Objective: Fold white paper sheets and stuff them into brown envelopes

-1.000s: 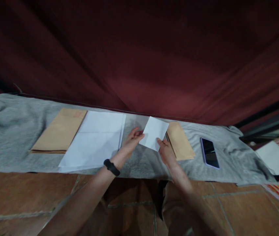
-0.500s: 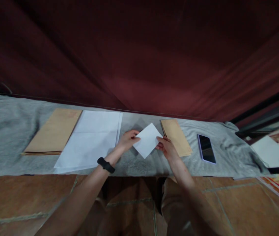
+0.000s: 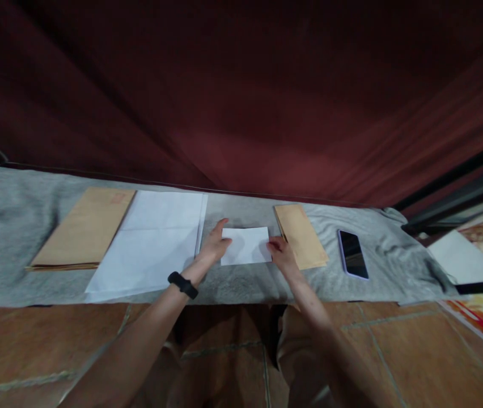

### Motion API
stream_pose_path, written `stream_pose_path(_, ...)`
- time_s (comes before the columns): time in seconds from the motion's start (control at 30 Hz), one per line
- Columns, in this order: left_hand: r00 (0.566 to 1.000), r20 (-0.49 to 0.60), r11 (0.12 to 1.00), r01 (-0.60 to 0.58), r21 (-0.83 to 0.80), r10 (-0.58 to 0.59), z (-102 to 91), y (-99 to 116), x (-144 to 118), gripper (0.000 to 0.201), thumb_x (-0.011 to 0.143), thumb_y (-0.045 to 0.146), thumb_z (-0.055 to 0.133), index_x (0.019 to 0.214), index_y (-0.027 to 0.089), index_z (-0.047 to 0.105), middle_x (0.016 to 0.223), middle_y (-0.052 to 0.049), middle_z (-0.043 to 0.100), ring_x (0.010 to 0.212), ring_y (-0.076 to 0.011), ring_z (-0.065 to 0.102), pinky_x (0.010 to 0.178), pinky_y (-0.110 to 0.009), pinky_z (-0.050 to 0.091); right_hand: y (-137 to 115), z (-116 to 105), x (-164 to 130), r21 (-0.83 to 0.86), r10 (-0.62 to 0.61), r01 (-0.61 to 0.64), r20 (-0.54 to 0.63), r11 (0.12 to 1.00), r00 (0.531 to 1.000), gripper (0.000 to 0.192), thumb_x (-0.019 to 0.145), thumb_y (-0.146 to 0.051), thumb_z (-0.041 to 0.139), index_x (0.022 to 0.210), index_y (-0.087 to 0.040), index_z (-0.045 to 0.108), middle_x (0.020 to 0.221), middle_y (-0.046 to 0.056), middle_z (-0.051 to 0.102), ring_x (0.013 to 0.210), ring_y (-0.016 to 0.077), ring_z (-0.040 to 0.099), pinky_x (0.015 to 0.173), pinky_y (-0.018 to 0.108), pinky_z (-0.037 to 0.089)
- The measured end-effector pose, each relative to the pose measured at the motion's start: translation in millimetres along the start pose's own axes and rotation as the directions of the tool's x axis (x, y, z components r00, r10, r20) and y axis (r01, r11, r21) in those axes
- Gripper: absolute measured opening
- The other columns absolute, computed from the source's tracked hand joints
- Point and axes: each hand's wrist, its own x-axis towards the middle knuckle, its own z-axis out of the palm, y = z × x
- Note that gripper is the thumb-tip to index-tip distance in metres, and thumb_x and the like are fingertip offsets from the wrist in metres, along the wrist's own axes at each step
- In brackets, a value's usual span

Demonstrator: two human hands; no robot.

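Head view: folded white sheet lying flat on the grey cloth, between the stack of white paper and the small brown envelope pile. Left hand flat on the sheet's left edge, fingers extended, pressing rather than gripping. Right hand at the right edge, fingertips on the sheet; whether pinching the edge or only pressing, cannot tell. Hands apart, one per end. Black band on left wrist.

Risks, as judged: cloth soft and wrinkled, so a crease pressed here may come out uneven or skewed; sheet may slide on the fabric if only one hand bears down. Right hand just beside the small envelope pile, so a sideways push could knock it askew.

Surroundings: larger brown envelope stack far left, touching the white paper. Phone face up, right of the small pile. Cloth spread over tiled floor; dark red curtain behind. Dim lighting.
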Motion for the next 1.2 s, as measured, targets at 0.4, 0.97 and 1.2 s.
stream_pose_path(0.4, 0.988, 0.147, 0.925, -0.09, 0.369, 0.038, 7.9, 14, -10, 0.073, 0.083, 0.007, 0.054, 0.153, 0.016, 0.035, 0.135, -0.013, 0.065, 0.121, -0.0265, 0.064, 0.106, -0.04, 0.049, -7, 26, -26, -0.71, -0.542, 0.548, 0.275, 0.442, 0.794, 0.051, 0.106, -0.03, 0.035, 0.153, -0.014, 0.039, 0.163, 0.013, 0.031, 0.151, 0.0252, 0.028, 0.121, 0.047, 0.03)
stream_pose_path(0.97, 0.914, 0.224, 0.62, -0.396, 0.677, 0.339, 58.5, 2, -67, 0.075, 0.101, 0.057, 0.028, 0.154, 0.003, 0.033, 0.161, -0.019, 0.035, 0.153, -0.0263, 0.023, 0.125, -0.046, 0.022, 24, 33, -29, -0.775, -0.471, 0.571, 0.411, 0.27, 0.78, 0.056, 0.102, -0.022, 0.036, 0.157, -0.012, 0.031, 0.165, 0.012, 0.027, 0.153, 0.0231, 0.023, 0.124, 0.045, 0.022)
stream_pose_path(1.2, 0.915, 0.197, 0.571, -0.376, 0.73, 0.351, 44.6, -10, -68, 0.073, 0.101, 0.053, 0.033, 0.153, 0.002, 0.035, 0.161, -0.022, 0.033, 0.153, -0.0297, 0.023, 0.124, -0.048, 0.023, 24, 24, -28, -0.804, -0.458, 0.492, 0.317, 0.334, 0.83, 0.053, 0.105, -0.03, 0.032, 0.155, -0.012, 0.037, 0.162, 0.013, 0.033, 0.151, 0.025, 0.029, 0.122, 0.045, 0.026)
